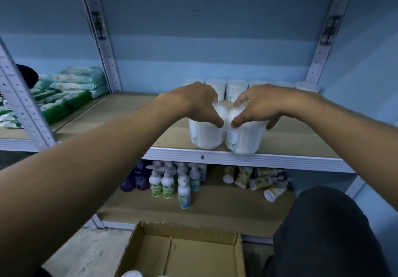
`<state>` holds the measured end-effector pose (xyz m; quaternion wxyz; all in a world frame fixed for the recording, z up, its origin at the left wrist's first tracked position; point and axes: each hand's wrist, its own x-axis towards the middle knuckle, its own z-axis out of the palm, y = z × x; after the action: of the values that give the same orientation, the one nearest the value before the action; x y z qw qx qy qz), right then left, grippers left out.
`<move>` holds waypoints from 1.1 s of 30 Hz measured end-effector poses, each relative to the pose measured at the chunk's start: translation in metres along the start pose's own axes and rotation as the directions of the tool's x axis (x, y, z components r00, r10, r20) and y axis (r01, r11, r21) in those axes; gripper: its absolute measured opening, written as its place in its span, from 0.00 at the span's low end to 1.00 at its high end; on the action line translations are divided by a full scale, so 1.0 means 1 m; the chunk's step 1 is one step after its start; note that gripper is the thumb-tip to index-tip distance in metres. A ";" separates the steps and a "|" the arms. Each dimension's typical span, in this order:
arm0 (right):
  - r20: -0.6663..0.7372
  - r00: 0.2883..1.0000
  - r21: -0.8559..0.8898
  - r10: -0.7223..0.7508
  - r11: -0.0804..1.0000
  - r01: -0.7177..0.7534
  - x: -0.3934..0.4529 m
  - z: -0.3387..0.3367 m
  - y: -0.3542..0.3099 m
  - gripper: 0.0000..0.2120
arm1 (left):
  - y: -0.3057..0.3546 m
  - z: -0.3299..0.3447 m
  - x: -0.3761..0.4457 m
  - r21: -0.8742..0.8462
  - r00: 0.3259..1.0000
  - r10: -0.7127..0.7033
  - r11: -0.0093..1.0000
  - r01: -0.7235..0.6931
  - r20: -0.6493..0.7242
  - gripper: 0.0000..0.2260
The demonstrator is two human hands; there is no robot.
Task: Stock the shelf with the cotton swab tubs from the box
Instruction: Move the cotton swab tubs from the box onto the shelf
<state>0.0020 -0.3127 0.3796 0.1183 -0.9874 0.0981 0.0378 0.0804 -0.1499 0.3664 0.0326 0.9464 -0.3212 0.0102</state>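
Two clear cotton swab tubs stand side by side at the front edge of the shelf point(247, 158). My left hand point(193, 102) grips the top of the left tub point(206, 134). My right hand point(260, 104) grips the top of the right tub point(245, 138), whose base slightly overhangs the shelf's metal lip. A row of several more tubs point(237, 89) lines the back of the same shelf. The cardboard box point(185, 253) lies open on the floor below; a white tub top point(131, 274) peeks in at its near edge.
Green and white packets point(64, 95) are piled on the neighbouring shelf to the left. The lower shelf holds pump bottles point(170, 182) and toppled tubes point(258, 179). Perforated metal uprights point(101, 39) frame the bay. My dark-clad knee point(323, 229) is at the lower right.
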 end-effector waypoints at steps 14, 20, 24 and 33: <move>-0.052 0.998 -0.007 0.025 1.000 -0.026 0.027 0.024 0.029 0.34 | 0.003 0.023 0.032 -0.064 0.997 0.018 0.998 -0.013 0.075 0.37; -0.063 0.998 -0.195 -0.031 0.981 0.018 0.022 0.028 0.026 0.44 | 0.001 0.016 0.028 -0.030 0.993 0.062 0.998 -0.060 0.104 0.39; -0.133 0.989 -0.234 -0.059 0.972 0.027 0.014 0.042 0.023 0.39 | 0.002 0.019 0.025 0.002 0.993 0.108 0.994 -0.108 0.057 0.32; -0.229 0.971 -0.239 -0.066 0.971 0.010 0.007 0.048 0.040 0.35 | 0.013 0.034 0.037 -0.048 0.994 0.092 0.994 -0.095 -0.050 0.28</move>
<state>-0.0014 -0.3401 0.3231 -0.0115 -0.9937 0.0870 -0.0701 0.1021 -0.1850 0.3345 0.0635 0.9287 -0.3644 0.0262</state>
